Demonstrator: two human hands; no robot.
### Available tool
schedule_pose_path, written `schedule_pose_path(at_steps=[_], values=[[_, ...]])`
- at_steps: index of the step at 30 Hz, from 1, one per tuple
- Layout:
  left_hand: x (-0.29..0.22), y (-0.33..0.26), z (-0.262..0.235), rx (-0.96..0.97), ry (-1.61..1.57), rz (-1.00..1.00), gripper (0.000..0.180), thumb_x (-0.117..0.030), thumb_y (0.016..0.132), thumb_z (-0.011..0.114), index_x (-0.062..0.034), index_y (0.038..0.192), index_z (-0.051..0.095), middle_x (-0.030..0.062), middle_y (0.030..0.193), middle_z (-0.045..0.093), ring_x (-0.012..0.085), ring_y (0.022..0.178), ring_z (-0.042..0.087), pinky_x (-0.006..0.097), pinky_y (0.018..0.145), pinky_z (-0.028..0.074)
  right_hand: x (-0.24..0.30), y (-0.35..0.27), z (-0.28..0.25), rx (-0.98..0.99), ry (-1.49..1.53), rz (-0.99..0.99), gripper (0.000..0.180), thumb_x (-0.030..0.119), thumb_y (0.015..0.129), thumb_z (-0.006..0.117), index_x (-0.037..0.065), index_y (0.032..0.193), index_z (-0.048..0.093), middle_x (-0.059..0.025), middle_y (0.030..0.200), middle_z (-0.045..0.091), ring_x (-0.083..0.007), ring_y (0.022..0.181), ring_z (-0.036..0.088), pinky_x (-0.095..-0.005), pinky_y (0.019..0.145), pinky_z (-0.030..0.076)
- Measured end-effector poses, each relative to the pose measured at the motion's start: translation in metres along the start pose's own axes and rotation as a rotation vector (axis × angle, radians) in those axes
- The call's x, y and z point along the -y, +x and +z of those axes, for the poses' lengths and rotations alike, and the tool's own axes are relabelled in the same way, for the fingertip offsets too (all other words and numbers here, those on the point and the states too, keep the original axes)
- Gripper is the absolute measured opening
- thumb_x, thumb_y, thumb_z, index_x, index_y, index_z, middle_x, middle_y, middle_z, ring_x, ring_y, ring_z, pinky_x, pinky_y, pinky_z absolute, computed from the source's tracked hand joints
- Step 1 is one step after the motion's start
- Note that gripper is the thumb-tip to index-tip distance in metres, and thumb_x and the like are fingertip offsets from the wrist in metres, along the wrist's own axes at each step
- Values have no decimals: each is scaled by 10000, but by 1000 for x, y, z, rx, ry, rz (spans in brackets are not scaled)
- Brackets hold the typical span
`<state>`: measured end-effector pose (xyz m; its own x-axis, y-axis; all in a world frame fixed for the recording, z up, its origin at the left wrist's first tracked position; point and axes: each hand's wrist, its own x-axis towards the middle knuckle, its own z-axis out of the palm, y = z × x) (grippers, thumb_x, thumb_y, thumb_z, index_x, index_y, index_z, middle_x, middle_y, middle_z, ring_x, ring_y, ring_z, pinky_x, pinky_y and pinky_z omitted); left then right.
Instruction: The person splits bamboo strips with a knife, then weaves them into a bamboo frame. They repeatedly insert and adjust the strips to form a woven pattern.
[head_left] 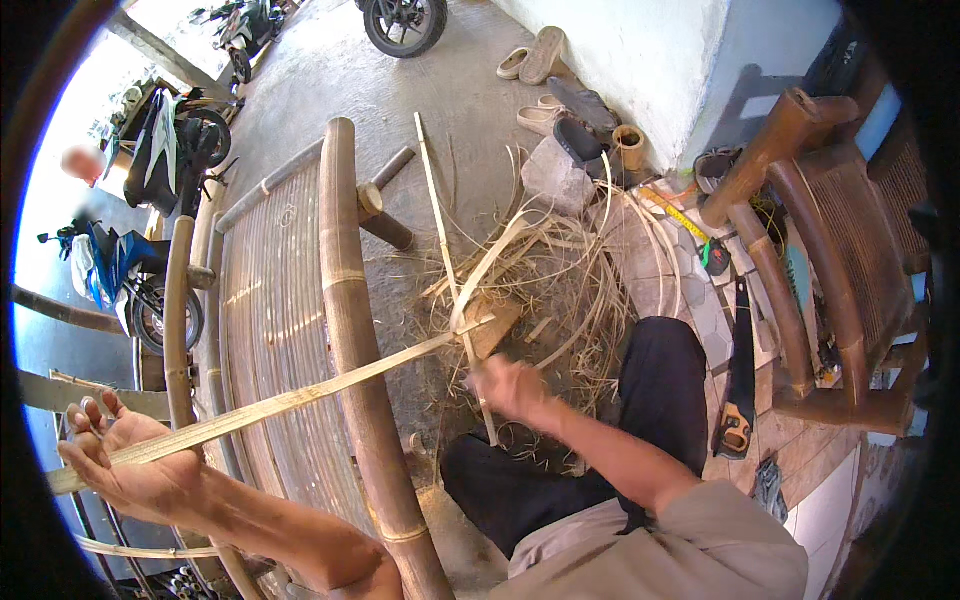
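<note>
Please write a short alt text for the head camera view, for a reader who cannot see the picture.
A seated person holds a long bamboo strip with the left hand, while the right hand, blurred, meets its far end over a pile of shavings. A thick bamboo pole crosses below the strip; a handsaw lies on the tiled floor to the right.

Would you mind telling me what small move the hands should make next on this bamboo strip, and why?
Probably draw the bamboo strip a little further toward the left hand. That hand pinches its near end, the strip lies taut across the bamboo pole, and the right hand, blurred, works at its far end over the pile of shavings.
</note>
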<state>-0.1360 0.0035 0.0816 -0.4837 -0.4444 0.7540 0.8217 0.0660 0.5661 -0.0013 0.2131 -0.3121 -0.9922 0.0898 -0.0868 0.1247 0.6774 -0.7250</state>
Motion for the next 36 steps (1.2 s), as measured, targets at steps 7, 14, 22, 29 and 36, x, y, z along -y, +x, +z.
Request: schedule_pose_path(at_steps=[7, 14, 22, 29, 36], values=[[10, 9, 1, 26, -78, -48, 175, -307, 1018, 559, -147, 963, 515, 34, 975, 553, 131, 1018, 499, 429, 1052, 372, -27, -2, 25, 53, 438, -134, 601, 614, 964, 515, 24, 1000, 629, -314, 836, 670, -498, 848, 670, -568, 721, 526], [10, 7, 2, 54, -26, -5, 211, -341, 1019, 564, -140, 994, 506, 32, 997, 543, 134, 1048, 475, 423, 1079, 324, -24, 3, 8, -103, 214, 333, 618, 618, 957, 523, 19, 1034, 656, -337, 834, 658, -499, 854, 671, -548, 729, 545], [15, 12, 8, 33, -70, -39, 250, -327, 973, 641, -137, 1006, 482, 31, 988, 533, 138, 1051, 455, 414, 1061, 301, -22, 6, -8, -43, 155, 412, 653, 598, 962, 519, -38, 971, 667, -320, 931, 675, -464, 898, 685, -557, 773, 541], [11, 8, 13, 81, -42, 19, 222, -317, 982, 629, -139, 962, 498, 29, 960, 535, 142, 971, 481, 428, 1015, 319, -23, -2, 13, -105, 256, -89, 493, 546, 973, 551, 80, 1072, 677, -263, 927, 690, -404, 823, 712, -508, 687, 553], [12, 5, 25, 19, -7, -26, 199, -300, 995, 594, -122, 975, 507, 45, 976, 530, 148, 1059, 470, 431, 1040, 309, -63, -2, 16, -47, 18, 89, 584, 581, 964, 538, 5, 1006, 627, -312, 874, 685, -438, 836, 705, -579, 629, 529]])
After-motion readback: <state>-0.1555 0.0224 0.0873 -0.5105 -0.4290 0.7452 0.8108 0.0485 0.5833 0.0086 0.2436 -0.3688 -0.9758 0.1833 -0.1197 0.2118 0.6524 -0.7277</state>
